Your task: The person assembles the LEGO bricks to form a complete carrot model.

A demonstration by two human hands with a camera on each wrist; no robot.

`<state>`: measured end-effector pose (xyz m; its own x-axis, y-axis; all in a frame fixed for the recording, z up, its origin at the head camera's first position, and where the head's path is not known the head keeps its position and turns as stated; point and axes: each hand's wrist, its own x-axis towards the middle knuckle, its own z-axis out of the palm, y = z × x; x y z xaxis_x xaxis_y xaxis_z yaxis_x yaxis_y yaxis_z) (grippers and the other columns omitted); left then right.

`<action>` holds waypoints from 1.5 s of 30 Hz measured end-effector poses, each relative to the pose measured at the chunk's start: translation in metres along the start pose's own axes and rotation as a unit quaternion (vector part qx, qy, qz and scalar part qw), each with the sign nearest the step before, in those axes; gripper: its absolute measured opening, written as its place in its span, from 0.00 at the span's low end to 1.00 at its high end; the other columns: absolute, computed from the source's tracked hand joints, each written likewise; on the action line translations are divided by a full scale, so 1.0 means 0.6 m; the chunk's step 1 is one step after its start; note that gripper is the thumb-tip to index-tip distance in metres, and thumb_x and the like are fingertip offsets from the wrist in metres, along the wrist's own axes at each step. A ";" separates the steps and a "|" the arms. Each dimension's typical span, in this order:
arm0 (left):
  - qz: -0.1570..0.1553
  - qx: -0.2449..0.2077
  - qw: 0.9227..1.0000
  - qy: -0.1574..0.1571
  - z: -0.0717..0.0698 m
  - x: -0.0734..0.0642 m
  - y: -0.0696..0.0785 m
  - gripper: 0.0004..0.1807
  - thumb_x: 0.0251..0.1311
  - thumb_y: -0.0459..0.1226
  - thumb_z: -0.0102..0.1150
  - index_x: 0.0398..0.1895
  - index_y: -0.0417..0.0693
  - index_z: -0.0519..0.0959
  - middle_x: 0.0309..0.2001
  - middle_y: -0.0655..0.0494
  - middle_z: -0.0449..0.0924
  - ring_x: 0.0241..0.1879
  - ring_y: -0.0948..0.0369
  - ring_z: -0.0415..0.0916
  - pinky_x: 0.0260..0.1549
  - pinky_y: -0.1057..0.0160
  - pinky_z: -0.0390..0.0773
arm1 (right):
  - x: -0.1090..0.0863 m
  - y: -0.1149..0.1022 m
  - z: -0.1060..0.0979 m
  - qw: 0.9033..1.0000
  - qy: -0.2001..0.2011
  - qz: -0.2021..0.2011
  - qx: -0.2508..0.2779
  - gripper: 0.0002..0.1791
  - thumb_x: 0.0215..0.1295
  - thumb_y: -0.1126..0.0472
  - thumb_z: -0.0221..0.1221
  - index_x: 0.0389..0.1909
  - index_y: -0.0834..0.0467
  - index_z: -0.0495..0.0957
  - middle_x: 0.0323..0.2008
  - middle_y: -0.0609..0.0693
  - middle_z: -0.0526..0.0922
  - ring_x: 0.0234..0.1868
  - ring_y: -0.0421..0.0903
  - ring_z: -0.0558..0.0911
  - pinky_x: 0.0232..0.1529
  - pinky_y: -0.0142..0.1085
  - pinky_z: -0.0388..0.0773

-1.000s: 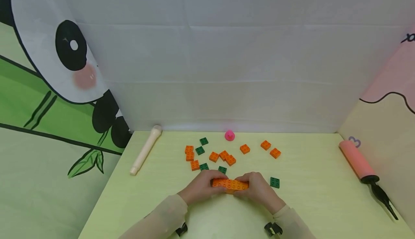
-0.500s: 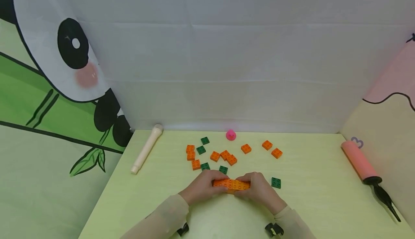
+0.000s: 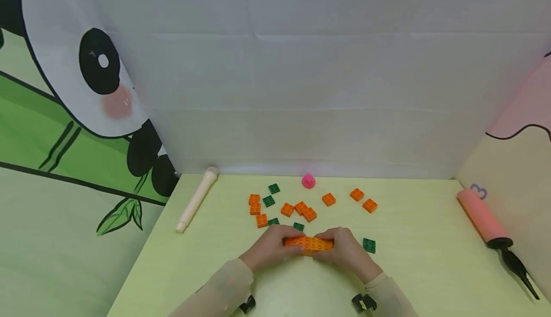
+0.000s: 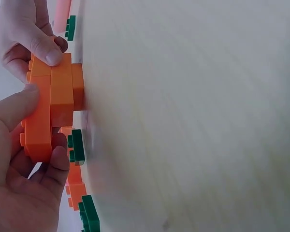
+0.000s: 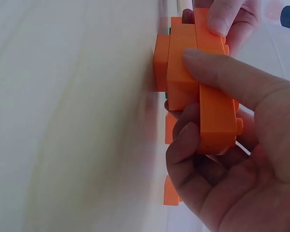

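Note:
Between my two hands is a stack of orange toy building bricks, joined in layers that narrow toward the bottom. My left hand grips its left end, the thumb on the near side and fingers behind, as the left wrist view shows. At the other end my right hand pinches the stack, its thumb across the joined bricks and fingers curled behind. The lowest brick sits at or close above the tabletop; whether it touches I cannot tell. A green brick lies just beyond the hands.
Several loose orange bricks and green bricks lie past the hands, with one green brick right of them. A pink ball-like toy is at the back. A pale stick lies left, a pink pump-like tool right.
The view has shifted slightly, so everything appears a little further right. Both hands keep their hold on the orange stack, and the loose bricks stay where they were.

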<state>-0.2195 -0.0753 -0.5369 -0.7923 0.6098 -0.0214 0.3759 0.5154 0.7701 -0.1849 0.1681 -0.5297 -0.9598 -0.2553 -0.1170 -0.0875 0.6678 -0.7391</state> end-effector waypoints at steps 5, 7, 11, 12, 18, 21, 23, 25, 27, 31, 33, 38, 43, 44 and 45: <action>0.004 0.002 1.000 0.012 0.000 0.003 -0.001 0.22 0.66 0.48 0.71 0.60 0.53 0.86 0.54 0.70 0.84 0.54 0.65 0.79 0.60 0.54 0.77 | 0.007 0.003 -0.002 1.000 0.004 0.009 0.005 0.22 0.53 0.55 0.80 0.50 0.54 0.90 0.44 0.45 0.87 0.43 0.46 0.79 0.52 0.49 0.78; 0.004 0.003 1.000 0.016 -0.001 0.004 0.000 0.22 0.66 0.48 0.71 0.60 0.52 0.86 0.54 0.69 0.85 0.54 0.64 0.79 0.60 0.54 0.77 | 0.011 0.004 -0.003 1.000 0.005 0.009 0.005 0.22 0.53 0.55 0.80 0.50 0.54 0.90 0.45 0.45 0.87 0.44 0.46 0.79 0.52 0.49 0.78; 0.002 0.002 1.000 0.022 0.000 0.008 0.000 0.22 0.67 0.47 0.71 0.61 0.51 0.86 0.53 0.68 0.85 0.52 0.64 0.79 0.58 0.56 0.78 | 0.015 0.007 -0.006 1.000 0.007 0.011 0.001 0.22 0.53 0.54 0.80 0.50 0.53 0.90 0.46 0.45 0.87 0.45 0.46 0.79 0.53 0.50 0.78; 0.003 0.003 1.000 0.023 0.000 0.010 0.000 0.22 0.67 0.47 0.71 0.61 0.51 0.86 0.53 0.68 0.85 0.51 0.65 0.79 0.58 0.56 0.78 | 0.016 0.007 -0.007 1.000 0.007 0.011 0.002 0.23 0.53 0.54 0.80 0.50 0.53 0.90 0.46 0.45 0.87 0.45 0.46 0.79 0.54 0.50 0.78; 0.014 0.006 0.999 0.030 0.003 0.017 0.002 0.19 0.67 0.46 0.71 0.59 0.53 0.87 0.51 0.68 0.86 0.49 0.66 0.79 0.56 0.58 0.78 | 0.020 0.012 -0.012 1.000 0.010 0.010 0.002 0.22 0.53 0.54 0.80 0.51 0.53 0.90 0.47 0.46 0.87 0.47 0.47 0.80 0.55 0.52 0.77; 0.011 0.004 0.999 0.030 0.001 0.018 0.004 0.18 0.66 0.45 0.71 0.57 0.55 0.88 0.50 0.70 0.86 0.47 0.67 0.79 0.55 0.59 0.78 | 0.023 0.015 -0.014 1.000 0.008 0.002 0.003 0.22 0.54 0.54 0.80 0.50 0.53 0.90 0.48 0.46 0.87 0.48 0.47 0.80 0.56 0.53 0.77; 0.009 0.002 1.000 0.030 0.000 0.018 0.006 0.18 0.66 0.45 0.72 0.57 0.55 0.88 0.49 0.70 0.86 0.47 0.68 0.78 0.55 0.60 0.78 | 0.025 0.018 -0.014 1.000 0.006 -0.006 0.003 0.22 0.54 0.53 0.80 0.50 0.53 0.90 0.48 0.46 0.87 0.48 0.47 0.80 0.57 0.53 0.77; 0.008 -0.001 1.000 0.029 -0.002 0.019 0.006 0.18 0.65 0.45 0.72 0.56 0.55 0.88 0.49 0.70 0.86 0.46 0.68 0.78 0.54 0.60 0.78 | 0.026 0.022 -0.015 1.000 0.001 -0.016 0.003 0.22 0.54 0.52 0.80 0.50 0.53 0.89 0.48 0.45 0.87 0.47 0.46 0.80 0.56 0.51 0.77; 0.005 -0.005 1.000 0.027 -0.002 0.019 0.006 0.17 0.66 0.45 0.72 0.56 0.55 0.88 0.49 0.71 0.86 0.45 0.69 0.78 0.54 0.61 0.78 | 0.026 0.025 -0.017 1.000 -0.003 -0.030 0.005 0.22 0.54 0.52 0.80 0.50 0.52 0.88 0.47 0.44 0.86 0.45 0.44 0.80 0.54 0.49 0.78; 0.004 -0.006 1.000 0.027 -0.004 0.019 0.007 0.17 0.65 0.45 0.73 0.56 0.55 0.88 0.49 0.71 0.86 0.45 0.69 0.77 0.53 0.61 0.77 | 0.025 0.030 -0.025 0.998 -0.007 -0.057 0.012 0.21 0.55 0.51 0.79 0.49 0.50 0.87 0.44 0.40 0.85 0.43 0.43 0.80 0.50 0.45 0.79; 0.004 -0.007 1.000 0.027 -0.004 0.019 0.008 0.17 0.65 0.45 0.73 0.56 0.55 0.88 0.49 0.71 0.86 0.44 0.69 0.78 0.52 0.61 0.77 | 0.024 0.032 -0.028 0.997 -0.008 -0.069 0.012 0.21 0.56 0.50 0.79 0.48 0.49 0.86 0.43 0.39 0.85 0.42 0.42 0.80 0.48 0.42 0.79; -0.003 0.000 1.000 0.025 -0.003 0.020 0.010 0.18 0.65 0.46 0.73 0.57 0.56 0.88 0.50 0.71 0.85 0.45 0.69 0.78 0.53 0.61 0.77 | 0.025 0.033 -0.029 0.997 -0.007 -0.081 0.005 0.19 0.57 0.50 0.78 0.47 0.52 0.88 0.43 0.41 0.86 0.41 0.42 0.80 0.46 0.39 0.80; -0.023 0.018 0.999 0.017 -0.009 0.018 0.008 0.20 0.64 0.51 0.73 0.57 0.58 0.87 0.49 0.75 0.84 0.46 0.68 0.76 0.54 0.59 0.77 | 0.027 0.029 -0.028 0.998 0.000 -0.069 -0.002 0.21 0.56 0.51 0.79 0.49 0.54 0.90 0.46 0.46 0.88 0.45 0.44 0.81 0.51 0.46 0.79; -0.030 0.012 0.999 0.015 -0.012 0.017 0.006 0.21 0.63 0.52 0.73 0.57 0.59 0.87 0.49 0.76 0.83 0.46 0.67 0.76 0.53 0.59 0.77 | 0.027 0.028 -0.028 0.998 -0.001 -0.065 -0.002 0.22 0.56 0.51 0.79 0.50 0.55 0.90 0.47 0.47 0.88 0.46 0.45 0.81 0.52 0.48 0.79; -0.033 0.005 0.999 0.014 -0.017 0.015 0.004 0.22 0.62 0.53 0.73 0.57 0.59 0.87 0.47 0.75 0.83 0.45 0.66 0.76 0.50 0.59 0.78 | 0.027 0.028 -0.028 0.998 -0.002 -0.062 -0.002 0.22 0.56 0.52 0.79 0.50 0.55 0.90 0.47 0.47 0.89 0.46 0.45 0.82 0.53 0.48 0.79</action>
<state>-0.2304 -0.0748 -0.5288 -0.8288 0.5570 -0.0538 0.3269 0.5599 0.7613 -0.2065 0.1866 -0.5328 -0.9407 -0.3380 -0.0278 -0.2056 0.6337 -0.7458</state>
